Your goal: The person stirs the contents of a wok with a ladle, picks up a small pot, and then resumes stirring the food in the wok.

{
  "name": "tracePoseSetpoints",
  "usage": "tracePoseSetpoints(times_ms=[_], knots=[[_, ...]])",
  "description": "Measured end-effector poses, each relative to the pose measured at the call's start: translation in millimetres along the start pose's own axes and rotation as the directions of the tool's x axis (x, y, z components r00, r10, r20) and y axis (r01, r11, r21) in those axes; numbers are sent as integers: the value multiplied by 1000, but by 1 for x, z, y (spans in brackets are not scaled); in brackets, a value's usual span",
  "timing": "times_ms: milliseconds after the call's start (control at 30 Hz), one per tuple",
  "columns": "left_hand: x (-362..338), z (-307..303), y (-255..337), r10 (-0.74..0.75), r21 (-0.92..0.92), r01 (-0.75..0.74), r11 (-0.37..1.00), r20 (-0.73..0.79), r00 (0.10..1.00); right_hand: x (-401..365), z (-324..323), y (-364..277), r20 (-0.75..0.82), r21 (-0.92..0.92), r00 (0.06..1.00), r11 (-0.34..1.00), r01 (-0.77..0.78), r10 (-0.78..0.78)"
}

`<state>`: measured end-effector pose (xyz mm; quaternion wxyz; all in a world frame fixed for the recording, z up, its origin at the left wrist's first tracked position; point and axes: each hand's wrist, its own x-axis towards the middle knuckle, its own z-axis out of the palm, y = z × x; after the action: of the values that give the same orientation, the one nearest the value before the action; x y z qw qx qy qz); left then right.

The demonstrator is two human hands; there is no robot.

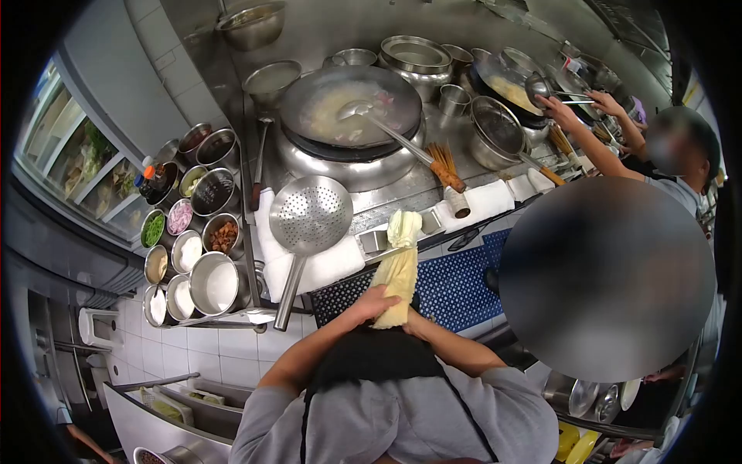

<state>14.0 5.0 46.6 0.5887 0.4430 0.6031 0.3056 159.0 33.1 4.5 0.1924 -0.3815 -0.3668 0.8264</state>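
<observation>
My left hand (372, 304) is closed on a yellowish cloth (398, 271) in front of my apron; the cloth stretches up to the stove's front edge. My right hand (416, 323) is beside the cloth's lower end, its fingers mostly hidden. Ahead, a wok (309, 97) with steaming food sits on a burner, and a ladle (390, 133) rests in it with its handle toward me. A perforated strainer (311, 215) lies on a white towel (332, 269) at the left front.
Bowls of ingredients (214, 283) stand at the left. Near the wok handle lies a bamboo brush (444, 166). Metal pots (416, 58) line the back. At the right, a co-worker's hands (568, 112) hold a ladle over another wok (506, 89); a blurred area covers the near right.
</observation>
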Motion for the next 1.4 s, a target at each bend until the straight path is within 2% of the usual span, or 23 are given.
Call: tracePoseSetpoints(times_ms=[67,167,233,267,300,333,367,400,433,500,533,633,767,900,933,1067,1200,1233,1267,1367,1400], knots=[[17,0,-43,87,45,-83,996,-88,992,1,-4,9,-22,-233,999,972,-40,36],[1,-17,-46,17,445,46,894,-136,991,-3,-22,-6,127,-588,961,799,-125,244],[-4,-24,-82,-43,501,90,861,-105,994,-9,-28,-7,147,-386,974,917,-104,173],[-9,-29,-95,-84,568,113,816,-78,993,-5,-37,-2,74,-419,985,901,-111,156],[-16,-31,-106,-54,582,61,811,-29,998,0,-55,7,-16,-443,991,888,-124,131],[-28,-37,-123,-23,599,-1,801,33,999,1,-69,10,-120,-573,990,809,-127,70],[-8,-48,-208,-71,670,-12,742,97,993,1,-90,14,-119,-790,988,612,-36,-96],[-9,-46,-252,-21,839,-38,543,59,998,-10,-104,12,-198,-836,973,539,-102,-122],[-20,-52,-261,-34,877,-60,478,86,996,-19,-115,12,-277,-864,950,470,-180,-145],[-40,-71,-272,-153,797,29,603,80,985,-40,-138,19,-378,-860,916,416,-295,-131],[-45,-79,-271,-192,760,64,647,81,978,-55,-141,18,-452,-819,892,409,-402,-28],[-37,-95,-257,-220,700,87,708,102,970,-91,-158,42,-559,-768,829,386,-510,-15],[-12,-101,-228,-164,645,36,764,140,976,-124,-149,39,-680,-535,719,574,-620,143],[10,-95,-193,-71,569,-52,821,192,979,-102,-173,92,-661,-651,748,546,-527,-67],[16,-93,-185,-48,544,-71,836,201,978,-122,-146,53,-664,-581,747,604,-545,35],[25,-81,-169,-19,539,-80,839,175,984,-97,-169,78,-647,-657,762,518,-548,-14],[0,-62,-141,32,581,-73,811,80,996,-96,-167,62,-603,-690,798,499,-524,5],[-5,-62,-142,21,583,-55,811,65,998,-94,-167,62,-598,-689,801,503,-521,11],[-10,-66,-150,12,583,-41,811,54,998,-86,-174,73,-601,-709,797,494,-503,-51],[-25,-83,-195,-57,580,30,814,29,998,-92,-155,45,-616,-650,787,541,-534,37],[-32,-89,-209,-82,581,58,812,15,997,-83,-163,54,-601,-690,799,501,-522,5]])
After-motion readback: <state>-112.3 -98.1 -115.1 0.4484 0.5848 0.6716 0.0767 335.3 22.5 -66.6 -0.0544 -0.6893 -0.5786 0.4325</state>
